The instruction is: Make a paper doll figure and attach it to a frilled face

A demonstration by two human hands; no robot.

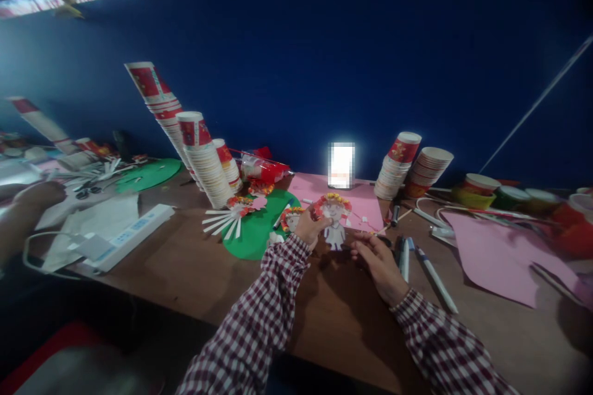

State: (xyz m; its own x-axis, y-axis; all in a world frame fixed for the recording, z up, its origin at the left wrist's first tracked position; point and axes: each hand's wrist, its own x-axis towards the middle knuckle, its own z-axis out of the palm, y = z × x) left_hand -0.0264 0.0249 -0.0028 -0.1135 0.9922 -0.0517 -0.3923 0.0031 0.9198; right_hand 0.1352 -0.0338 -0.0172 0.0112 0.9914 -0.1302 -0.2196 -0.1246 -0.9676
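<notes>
Left hand point(309, 228) grip: pinching paper figure point(334, 237) at its head | Paper figure: upright between hands, in front of pink sheet point(308, 185) | Right hand point(380, 264) grip: fingers curled just beside figure, cannot tell if pinching anything | Room: brown tabletop point(334, 296) stretches toward its near edge; green paper point(245, 245) borders left, markers point(436, 278) crowd right

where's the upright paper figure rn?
Head view, just right of centre: the paper figure is in the left hand; pink sheet behind, right hand at its right.
</notes>
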